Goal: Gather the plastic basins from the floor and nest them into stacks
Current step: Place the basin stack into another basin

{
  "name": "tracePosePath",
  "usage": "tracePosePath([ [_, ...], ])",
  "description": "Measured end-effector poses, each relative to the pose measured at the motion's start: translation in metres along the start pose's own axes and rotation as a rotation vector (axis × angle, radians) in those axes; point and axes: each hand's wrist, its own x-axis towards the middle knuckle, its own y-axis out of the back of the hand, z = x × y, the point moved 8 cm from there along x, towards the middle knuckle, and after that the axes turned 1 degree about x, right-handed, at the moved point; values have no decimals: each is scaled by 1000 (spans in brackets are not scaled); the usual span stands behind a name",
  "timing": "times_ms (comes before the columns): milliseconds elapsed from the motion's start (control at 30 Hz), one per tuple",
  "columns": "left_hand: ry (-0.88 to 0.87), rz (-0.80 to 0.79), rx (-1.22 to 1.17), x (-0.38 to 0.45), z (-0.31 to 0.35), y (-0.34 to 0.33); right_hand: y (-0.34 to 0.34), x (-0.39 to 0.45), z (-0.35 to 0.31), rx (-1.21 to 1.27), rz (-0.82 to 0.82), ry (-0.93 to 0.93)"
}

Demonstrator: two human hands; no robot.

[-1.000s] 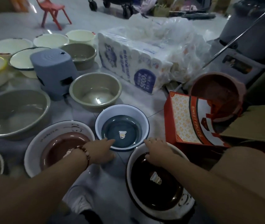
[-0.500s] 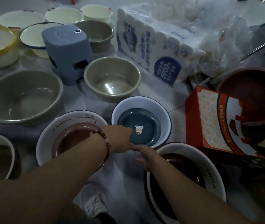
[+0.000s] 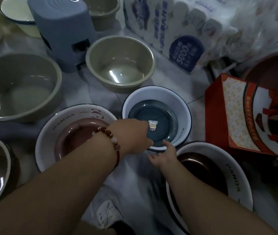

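Small round blue-bottomed basin (image 3: 157,116) upright on the floor, mouth up, white wall, dark rim, my left hand (image 3: 133,134) gripping its near rim, my right hand (image 3: 164,155) open, fingers touching the rim beneath.

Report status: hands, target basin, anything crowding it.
Left hand gripping near rim of white-and-blue basin; right hand open under same rim. Basin on floor, unstacked. Two panda basins and red box crowd it.
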Motion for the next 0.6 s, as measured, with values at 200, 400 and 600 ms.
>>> tracePosePath([
  [200, 28, -51, -34, 6, -13, 0, -18, 5, -17, -33, -41, 47],
  [400, -10, -69, -57, -1, -5, 6, -36, -17, -63, -102, -6, 150],
  [600, -4, -78, -1, -1, -1, 0, -8, -45, -110, -184, -40, 226],
])
